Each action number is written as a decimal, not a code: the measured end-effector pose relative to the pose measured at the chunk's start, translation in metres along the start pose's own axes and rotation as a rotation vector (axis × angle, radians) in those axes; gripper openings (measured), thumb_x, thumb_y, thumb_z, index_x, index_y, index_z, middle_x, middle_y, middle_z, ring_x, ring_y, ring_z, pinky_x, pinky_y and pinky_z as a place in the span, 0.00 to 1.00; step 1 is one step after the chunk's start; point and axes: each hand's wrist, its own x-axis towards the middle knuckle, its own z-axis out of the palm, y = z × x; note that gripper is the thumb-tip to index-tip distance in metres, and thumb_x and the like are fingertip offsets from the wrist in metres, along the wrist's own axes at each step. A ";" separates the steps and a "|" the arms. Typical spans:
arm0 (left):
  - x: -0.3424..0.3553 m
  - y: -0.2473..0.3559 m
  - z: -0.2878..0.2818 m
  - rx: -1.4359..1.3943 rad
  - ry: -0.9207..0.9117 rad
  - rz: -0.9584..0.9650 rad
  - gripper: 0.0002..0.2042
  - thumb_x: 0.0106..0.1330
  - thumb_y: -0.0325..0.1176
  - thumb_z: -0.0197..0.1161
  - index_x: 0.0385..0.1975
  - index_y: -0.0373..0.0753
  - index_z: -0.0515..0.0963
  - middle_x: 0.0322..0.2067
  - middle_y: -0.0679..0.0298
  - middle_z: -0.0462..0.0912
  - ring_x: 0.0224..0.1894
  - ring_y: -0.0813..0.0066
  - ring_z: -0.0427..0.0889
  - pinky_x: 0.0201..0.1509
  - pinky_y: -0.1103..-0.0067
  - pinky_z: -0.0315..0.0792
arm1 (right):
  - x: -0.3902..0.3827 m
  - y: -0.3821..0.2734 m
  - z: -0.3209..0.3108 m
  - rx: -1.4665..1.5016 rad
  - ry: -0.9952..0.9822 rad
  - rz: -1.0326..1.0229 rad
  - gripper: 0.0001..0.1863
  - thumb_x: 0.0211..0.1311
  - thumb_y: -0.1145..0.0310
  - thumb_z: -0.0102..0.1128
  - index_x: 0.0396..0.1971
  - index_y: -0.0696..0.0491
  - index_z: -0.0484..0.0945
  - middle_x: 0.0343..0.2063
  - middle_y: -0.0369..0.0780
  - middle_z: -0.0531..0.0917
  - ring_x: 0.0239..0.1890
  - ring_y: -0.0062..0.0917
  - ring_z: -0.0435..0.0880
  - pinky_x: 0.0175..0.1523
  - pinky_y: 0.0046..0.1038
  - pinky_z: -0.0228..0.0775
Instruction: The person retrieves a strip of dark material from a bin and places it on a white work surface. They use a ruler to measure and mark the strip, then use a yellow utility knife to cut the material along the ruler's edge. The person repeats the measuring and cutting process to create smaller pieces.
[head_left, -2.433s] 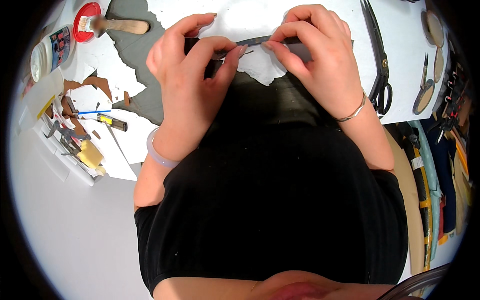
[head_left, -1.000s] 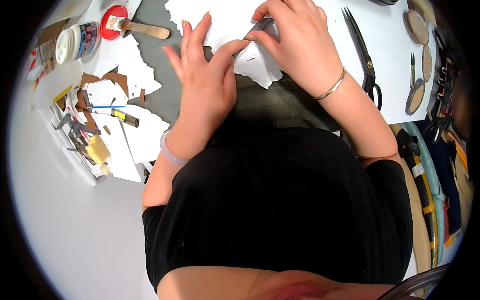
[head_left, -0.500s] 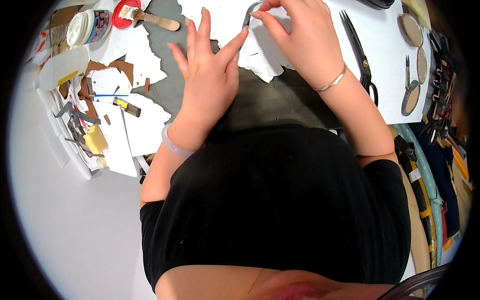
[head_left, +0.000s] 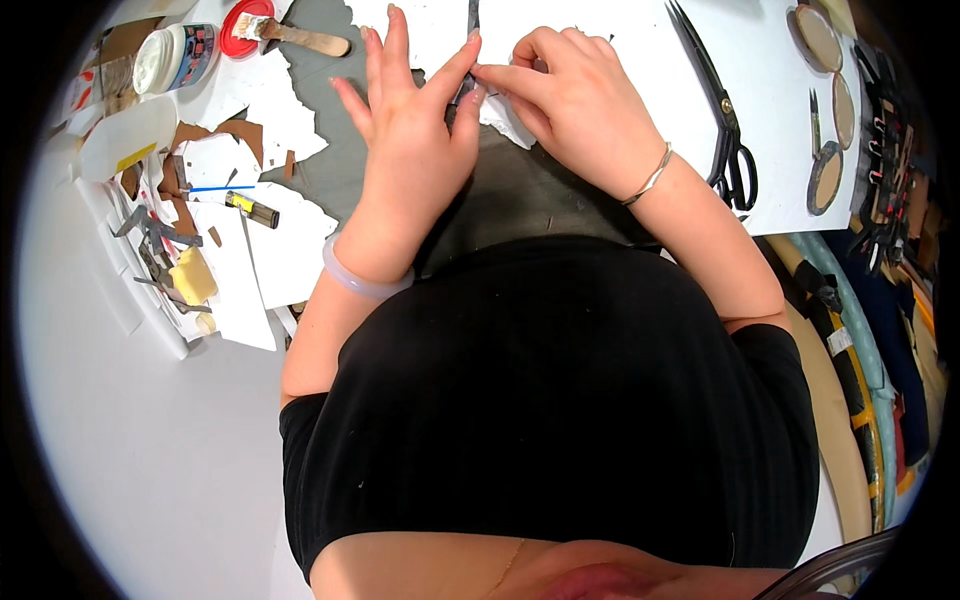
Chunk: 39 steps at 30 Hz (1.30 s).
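Observation:
A narrow dark grey strip (head_left: 473,14) runs toward me over white paper, passing beneath my fingertips. My left hand (head_left: 408,125) has its fingers spread, the index fingertip pressing on the strip and the thumb tip lower down, apart from it. Beside it, my right hand (head_left: 590,105) is bent inward, thumb and index drawn together at the strip, the other fingers curled. The fingers partly hide what lies between them. Under both hands are torn white paper (head_left: 508,122) and a dark grey work surface (head_left: 540,190).
Black scissors (head_left: 722,105) lie to the right, near tweezers (head_left: 815,120) and round tan-faced discs (head_left: 824,180). At the left are an open white jar (head_left: 160,60), a red lid (head_left: 240,28) with a brush (head_left: 310,40), a yellow sponge (head_left: 192,276) and paper scraps.
My right hand has moved down and slightly left, its fingertips now beside my left index. The strip's far part, curved before, now lies straighter. My left hand has shifted slightly left.

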 end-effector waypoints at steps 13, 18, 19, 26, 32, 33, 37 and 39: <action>0.025 -0.009 -0.043 0.142 -0.246 0.165 0.21 0.67 0.31 0.67 0.60 0.46 0.81 0.74 0.36 0.55 0.76 0.30 0.53 0.77 0.40 0.46 | 0.001 0.007 -0.006 -0.105 -0.074 -0.143 0.17 0.60 0.70 0.70 0.49 0.39 0.88 0.34 0.32 0.78 0.39 0.26 0.79 0.45 0.31 0.69; 0.025 -0.007 -0.049 0.128 -0.294 0.158 0.22 0.68 0.34 0.66 0.63 0.45 0.79 0.74 0.36 0.55 0.76 0.29 0.53 0.77 0.40 0.44 | -0.004 0.003 -0.005 -0.078 -0.069 -0.105 0.18 0.60 0.70 0.70 0.50 0.39 0.87 0.35 0.32 0.78 0.39 0.27 0.79 0.47 0.31 0.70; 0.025 -0.007 -0.049 0.129 -0.295 0.160 0.22 0.68 0.34 0.66 0.63 0.45 0.79 0.74 0.36 0.55 0.76 0.29 0.53 0.77 0.40 0.44 | -0.005 0.002 -0.006 -0.073 -0.071 -0.101 0.18 0.60 0.70 0.70 0.51 0.39 0.87 0.36 0.32 0.78 0.39 0.27 0.79 0.47 0.32 0.70; 0.021 -0.007 -0.046 0.153 -0.282 0.170 0.24 0.68 0.35 0.66 0.65 0.45 0.77 0.73 0.35 0.56 0.76 0.29 0.53 0.78 0.41 0.41 | -0.008 -0.004 -0.005 -0.084 -0.065 -0.078 0.17 0.60 0.69 0.69 0.50 0.41 0.88 0.35 0.32 0.78 0.40 0.27 0.79 0.48 0.32 0.70; 0.020 -0.009 -0.045 0.143 -0.287 0.169 0.25 0.68 0.37 0.67 0.66 0.45 0.77 0.73 0.34 0.55 0.75 0.27 0.53 0.78 0.41 0.40 | -0.009 -0.012 -0.004 -0.159 -0.067 -0.079 0.16 0.60 0.67 0.67 0.49 0.42 0.89 0.35 0.32 0.79 0.41 0.26 0.79 0.51 0.32 0.71; 0.021 -0.009 -0.046 0.138 -0.299 0.163 0.25 0.68 0.37 0.67 0.66 0.46 0.76 0.74 0.34 0.55 0.75 0.27 0.53 0.78 0.41 0.40 | -0.009 -0.014 -0.004 -0.174 -0.071 -0.087 0.16 0.60 0.67 0.67 0.49 0.42 0.89 0.35 0.32 0.79 0.41 0.26 0.79 0.51 0.32 0.71; 0.022 -0.009 -0.050 0.123 -0.313 0.175 0.27 0.66 0.35 0.67 0.67 0.46 0.76 0.74 0.34 0.53 0.76 0.27 0.50 0.79 0.42 0.39 | -0.013 -0.017 -0.003 -0.211 -0.082 -0.103 0.18 0.59 0.67 0.67 0.51 0.42 0.88 0.36 0.33 0.79 0.43 0.26 0.79 0.52 0.31 0.70; 0.022 -0.007 -0.055 0.057 -0.319 0.182 0.28 0.65 0.34 0.66 0.67 0.46 0.75 0.75 0.34 0.52 0.76 0.27 0.49 0.79 0.43 0.38 | -0.014 -0.020 -0.005 -0.230 -0.105 -0.105 0.18 0.60 0.67 0.66 0.51 0.43 0.87 0.36 0.33 0.78 0.43 0.26 0.79 0.53 0.31 0.70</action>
